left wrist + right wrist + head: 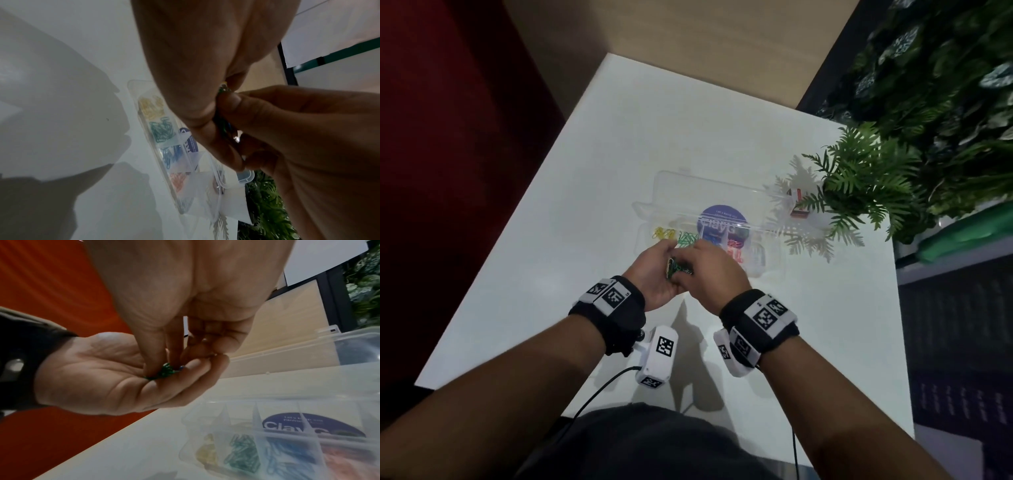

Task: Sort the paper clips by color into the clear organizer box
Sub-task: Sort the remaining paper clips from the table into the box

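From the head view, the left hand (654, 274) cups a small clump of paper clips (677, 269) just below the clear organizer box (654, 219) at frame centre, probably as a reserve to pick from. In the left wrist view the right hand (287, 129) reaches in from the right. In the right wrist view its fingertips (152, 368) pinch green clips in the loosely curled left palm, above the box's yellow, green, blue and red compartments at lower right.

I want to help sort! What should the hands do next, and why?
Probably lift one green clip out and drop it with the green clips in the clear organizer box. The right hand is pinching into the bunch of clips cupped in the left hand, and green shows there.
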Demonstrator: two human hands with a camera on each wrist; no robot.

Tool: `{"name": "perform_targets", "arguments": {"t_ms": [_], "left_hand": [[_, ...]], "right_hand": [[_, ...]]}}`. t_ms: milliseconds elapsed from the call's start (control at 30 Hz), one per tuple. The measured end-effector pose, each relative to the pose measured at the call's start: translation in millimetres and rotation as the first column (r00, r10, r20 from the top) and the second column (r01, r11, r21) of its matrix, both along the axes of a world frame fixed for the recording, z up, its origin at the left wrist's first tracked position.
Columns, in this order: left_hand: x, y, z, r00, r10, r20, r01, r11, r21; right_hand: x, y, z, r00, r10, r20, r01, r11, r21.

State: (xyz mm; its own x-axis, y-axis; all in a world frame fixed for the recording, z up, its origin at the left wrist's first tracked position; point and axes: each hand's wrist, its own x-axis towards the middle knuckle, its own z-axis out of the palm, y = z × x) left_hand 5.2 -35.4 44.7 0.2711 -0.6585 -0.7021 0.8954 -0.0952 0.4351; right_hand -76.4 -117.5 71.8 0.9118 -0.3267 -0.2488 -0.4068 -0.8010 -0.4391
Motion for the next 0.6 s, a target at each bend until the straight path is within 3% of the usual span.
{"name": "perform_targets", "arguments": {"t_ms": [333,500,600], "left_hand": [[11.6,2.2,-8.6,0.998,-0.056,0.04,0.056,0.998,0.003],[22.0,-5.1,-5.1,0.999,-0.022,0.048,0.024,0.999,-0.043],[29.1,-6.2,-7.0,1.0,-0.001,0.026,0.003,0.997,-0.075]], "right_hand": [[14.1,8.8,0.2,0.993,-0.118,-0.002,0.118,0.992,0.053],[23.6,-5.3,7.5,0.989,-0.144,0.041,0.135,0.977,0.165],[30.7,-21.7,5.1,0.962,-0.263,0.072,0.236,0.936,0.262]]}}
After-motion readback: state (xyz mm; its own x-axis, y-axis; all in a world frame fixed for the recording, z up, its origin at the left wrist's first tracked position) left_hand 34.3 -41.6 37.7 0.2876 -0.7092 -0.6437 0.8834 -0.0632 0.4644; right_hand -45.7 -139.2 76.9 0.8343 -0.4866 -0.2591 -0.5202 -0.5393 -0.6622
